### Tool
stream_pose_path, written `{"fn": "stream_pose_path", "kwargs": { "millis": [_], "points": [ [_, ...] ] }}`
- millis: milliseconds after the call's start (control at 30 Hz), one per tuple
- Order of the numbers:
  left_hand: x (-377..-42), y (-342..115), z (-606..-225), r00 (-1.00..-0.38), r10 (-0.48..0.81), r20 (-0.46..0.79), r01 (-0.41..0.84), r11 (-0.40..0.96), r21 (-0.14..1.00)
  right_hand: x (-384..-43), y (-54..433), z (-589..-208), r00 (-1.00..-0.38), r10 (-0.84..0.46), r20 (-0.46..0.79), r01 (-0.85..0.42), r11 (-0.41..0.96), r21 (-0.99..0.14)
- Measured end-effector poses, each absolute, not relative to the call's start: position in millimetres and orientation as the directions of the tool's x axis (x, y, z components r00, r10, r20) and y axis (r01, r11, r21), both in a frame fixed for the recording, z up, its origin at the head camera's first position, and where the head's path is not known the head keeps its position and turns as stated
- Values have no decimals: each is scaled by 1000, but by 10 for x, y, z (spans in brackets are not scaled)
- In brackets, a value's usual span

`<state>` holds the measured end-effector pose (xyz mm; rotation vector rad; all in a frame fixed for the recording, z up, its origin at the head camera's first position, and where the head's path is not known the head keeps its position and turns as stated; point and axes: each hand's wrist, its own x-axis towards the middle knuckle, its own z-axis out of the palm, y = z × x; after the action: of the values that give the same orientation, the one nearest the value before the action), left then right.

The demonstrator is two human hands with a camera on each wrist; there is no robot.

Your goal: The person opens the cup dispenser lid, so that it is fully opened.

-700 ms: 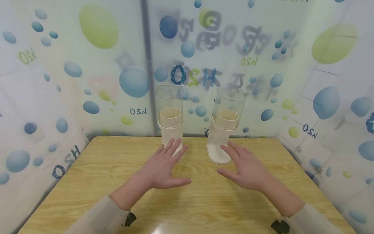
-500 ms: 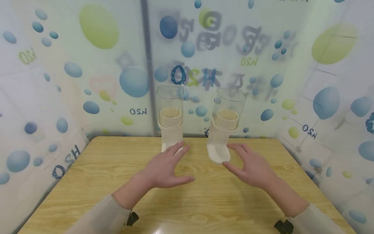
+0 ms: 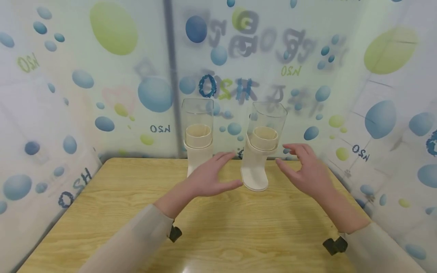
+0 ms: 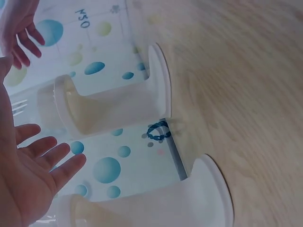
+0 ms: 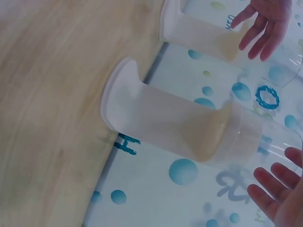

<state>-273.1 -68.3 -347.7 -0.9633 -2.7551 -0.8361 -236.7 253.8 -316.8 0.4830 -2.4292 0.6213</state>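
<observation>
Two matching white stands, each topped by a clear open container, rise near the table's back edge. The right stand (image 3: 254, 167) is between my hands, its rounded foot in full view. My left hand (image 3: 213, 176), fingers extended and thumb apart, is in the gap between the stands and hides the lower part of the left stand (image 3: 199, 153). To the right of the right stand, my right hand (image 3: 310, 172) hovers with fingers slightly bent. Both wrist views show the palms near the right stand's clear container (image 5: 284, 142), apparently without contact. Neither hand holds anything.
The wood-grain table (image 3: 218, 235) runs up to a printed curtain (image 3: 136, 76) with blue and green drops behind it. Similar curtains close in on the left and right sides. Small dark devices sit at both wrists.
Both hands have risen and moved to the right, the left one away from the left stand toward the right stand. The right hand now hangs beside the right stand's upper part. The stands stay put.
</observation>
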Motion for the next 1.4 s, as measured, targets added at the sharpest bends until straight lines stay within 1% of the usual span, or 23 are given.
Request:
{"fn": "stream_pose_path", "kwargs": {
  "millis": [100,200,400,567,667,867,1033,1200,1400],
  "points": [
    [-2861,-587,-3421,-809,534,246,578,645,500,-2469,2526,-3059,-732,-182,656,-489,811,-320],
    [-3004,-504,-3367,-812,536,230,566,631,530,-2574,2499,-2952,-721,-158,675,-496,797,-343],
    [-3268,-375,-3250,-804,545,240,566,576,589,-2762,2385,-2745,-738,-89,669,-470,780,-414],
    [-3449,-278,-3188,-824,519,226,530,565,632,-2913,2245,-2626,-775,-73,627,-455,754,-474],
    [-3541,-211,-3172,-832,513,212,513,564,647,-2999,2176,-2601,-794,-58,605,-435,751,-498],
    [-3675,-80,-3141,-842,502,197,486,548,681,-3145,2102,-2583,-804,-51,593,-421,753,-506],
    [-3728,8,-3148,-861,472,190,449,527,721,-3212,2079,-2584,-797,-59,601,-425,761,-489],
    [-3779,92,-3196,-874,437,213,422,465,778,-3257,2074,-2620,-786,-73,614,-436,770,-466],
    [-3845,198,-3258,-864,447,231,424,401,812,-3282,2057,-2701,-779,-32,627,-433,750,-500]
  ]
}}
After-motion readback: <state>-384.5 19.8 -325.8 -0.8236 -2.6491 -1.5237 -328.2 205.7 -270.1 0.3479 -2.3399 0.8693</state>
